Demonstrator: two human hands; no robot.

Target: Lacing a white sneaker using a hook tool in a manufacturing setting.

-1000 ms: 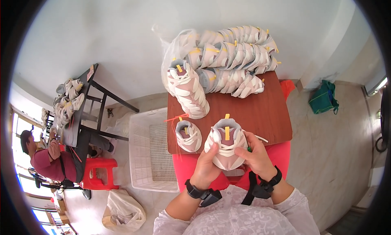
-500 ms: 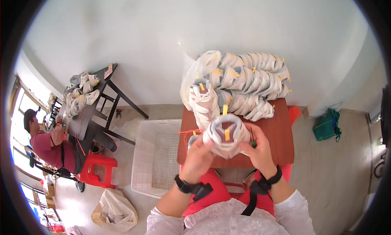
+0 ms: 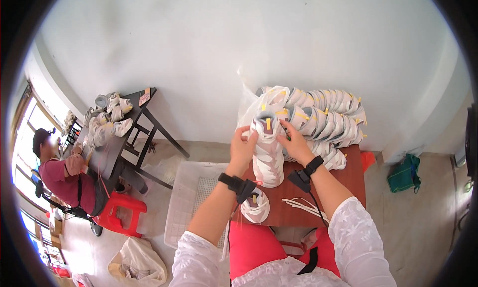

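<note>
While both hands grasp it, a white shoe point(image 3: 267, 137) stands upright on the stack.
Left hand point(image 3: 242, 148) at nine o'clock, right hand point(image 3: 295, 143) at three; another shoe point(image 3: 255, 206) lies on the table point(image 3: 318, 187) at six.

My view is bright and even, with daylight coming from the windows at nine o'clock, where the glass is washed out to white. The pale plaster wall point(image 3: 239, 53) takes most of the light and shows no hard shadow. Under the dark brown wooden table point(image 3: 348, 182) the shade is soft. A black ring closes the picture, and straight edges bend strongly near it. The seated person point(image 3: 62, 172) at eight o'clock looks slightly blurred.
</note>
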